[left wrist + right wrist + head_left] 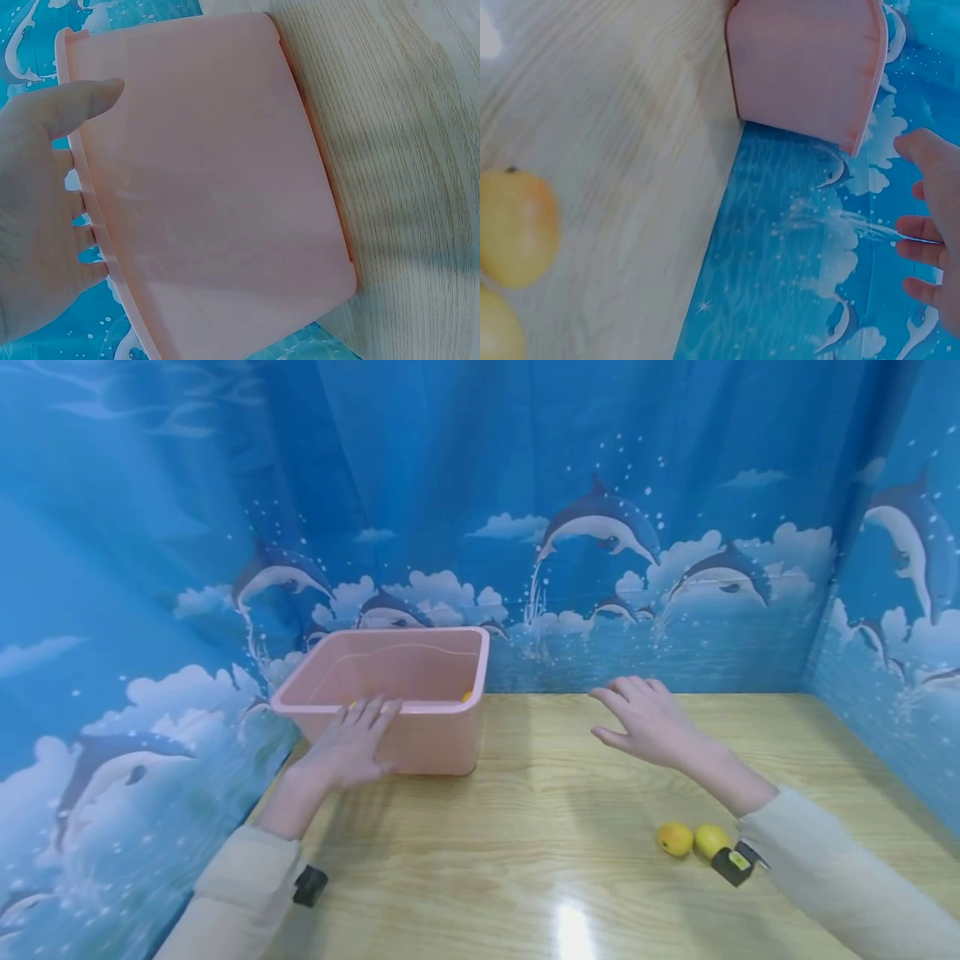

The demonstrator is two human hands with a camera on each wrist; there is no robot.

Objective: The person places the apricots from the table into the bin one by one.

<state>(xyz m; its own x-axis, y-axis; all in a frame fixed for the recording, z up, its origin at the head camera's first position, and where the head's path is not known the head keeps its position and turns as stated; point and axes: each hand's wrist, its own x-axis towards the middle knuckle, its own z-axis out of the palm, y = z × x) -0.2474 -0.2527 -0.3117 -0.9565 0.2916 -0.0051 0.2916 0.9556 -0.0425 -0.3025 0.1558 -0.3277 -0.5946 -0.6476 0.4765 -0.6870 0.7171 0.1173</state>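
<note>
My left hand (348, 752) is at the front of a pink plastic bin (442, 739), its fingers straight and reaching over the near rim. In the left wrist view, the thumb extends in front of the bin's wall and the fingers pass behind the rim; contact cannot be told. Bits of yellow (467, 697) show inside the bin, mostly hidden by its wall. Raised over the table to the right of the bin, my right hand (645, 722) has loosely spread fingers and holds nothing. Two yellow fruits, one with an orange blush (675, 839) and another (711, 840), lie below the right forearm.
The light wooden table (525, 860) carries the bin at its back left. A blue curtain (465, 485) printed with dolphins hangs behind the table and along both sides. A small black wrist camera (733, 863) partly overlaps the right-hand fruit in the head view.
</note>
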